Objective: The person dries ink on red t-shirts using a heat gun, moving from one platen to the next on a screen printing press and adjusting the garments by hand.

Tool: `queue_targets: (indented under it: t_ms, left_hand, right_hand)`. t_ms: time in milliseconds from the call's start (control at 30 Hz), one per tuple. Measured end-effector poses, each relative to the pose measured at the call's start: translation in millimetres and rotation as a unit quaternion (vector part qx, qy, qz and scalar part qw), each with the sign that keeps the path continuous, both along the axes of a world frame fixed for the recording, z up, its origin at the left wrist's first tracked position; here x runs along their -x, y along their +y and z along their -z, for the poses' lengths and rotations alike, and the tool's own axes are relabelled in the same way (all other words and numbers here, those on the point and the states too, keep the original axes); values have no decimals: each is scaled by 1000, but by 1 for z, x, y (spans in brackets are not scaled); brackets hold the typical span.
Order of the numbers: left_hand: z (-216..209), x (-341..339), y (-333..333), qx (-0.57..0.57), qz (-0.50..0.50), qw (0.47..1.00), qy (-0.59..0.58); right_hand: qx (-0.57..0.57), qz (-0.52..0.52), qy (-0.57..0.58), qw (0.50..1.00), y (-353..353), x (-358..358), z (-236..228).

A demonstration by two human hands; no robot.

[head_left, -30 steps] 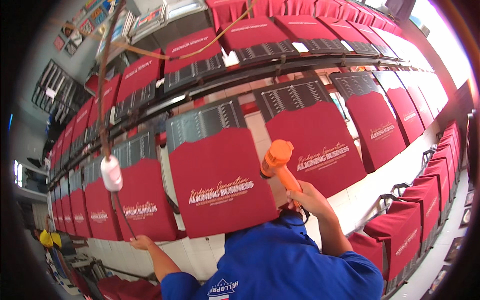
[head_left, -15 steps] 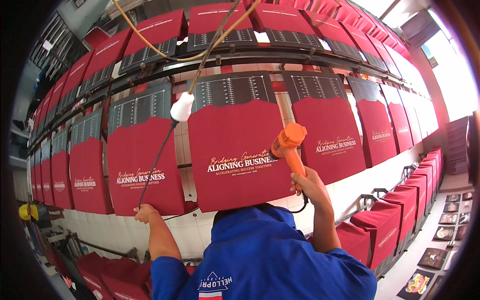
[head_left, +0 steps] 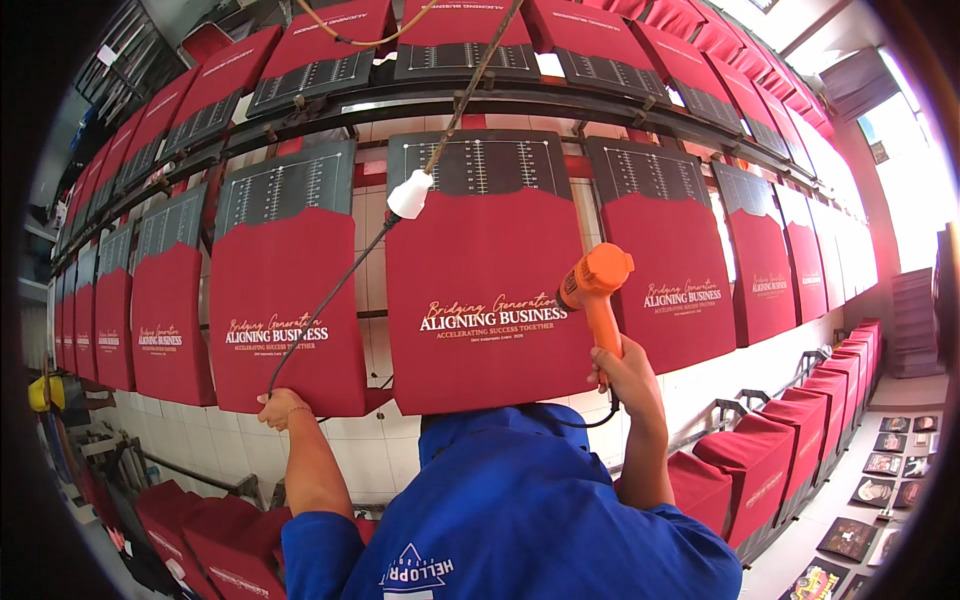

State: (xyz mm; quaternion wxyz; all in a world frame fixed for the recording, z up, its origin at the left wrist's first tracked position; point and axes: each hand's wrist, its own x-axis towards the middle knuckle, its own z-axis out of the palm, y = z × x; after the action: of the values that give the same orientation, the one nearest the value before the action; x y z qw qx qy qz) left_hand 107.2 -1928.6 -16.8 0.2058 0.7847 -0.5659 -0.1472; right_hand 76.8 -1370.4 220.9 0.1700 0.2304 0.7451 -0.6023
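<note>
My right hand (head_left: 624, 374) is closed around the handle of an orange heat gun (head_left: 603, 270). Its dark nozzle points left, at the end of the printed lettering on a red fabric piece (head_left: 480, 370) stretched over a dark board. Pinched in my left hand (head_left: 286, 408) is a black cable (head_left: 330, 300), near the lower edge of the neighbouring red piece (head_left: 285, 375). This cable runs up to a white plug connector (head_left: 410, 195), hanging from a cord above the boards. The heat gun's own black cord (head_left: 600, 420) drops from its handle.
Rows of dark boards (head_left: 478, 165) marked with white scales carry more red fabric, left and right. Behind them a black rail (head_left: 400, 107) crosses. A lower row of covered boards (head_left: 740, 460) stands at right, beside printed pictures (head_left: 853, 537) on the floor.
The heat gun has shifted slightly right along the lettering. The white connector hangs further right, and my left hand sits a little higher and further left, still on the cable. The whole view has shifted slightly.
</note>
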Motion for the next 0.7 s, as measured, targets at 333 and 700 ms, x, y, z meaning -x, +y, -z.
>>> queue_targets:
  t_ms: [333,700]
  left_hand:
    - [-14,7,7,-31,-20,999,2]
    - [-4,5,1,-14,-21,1000,10]
  right_hand:
    - [44,-18,-17,999,3,7,10]
    - [4,-19,-13,1000,-10,11,6]
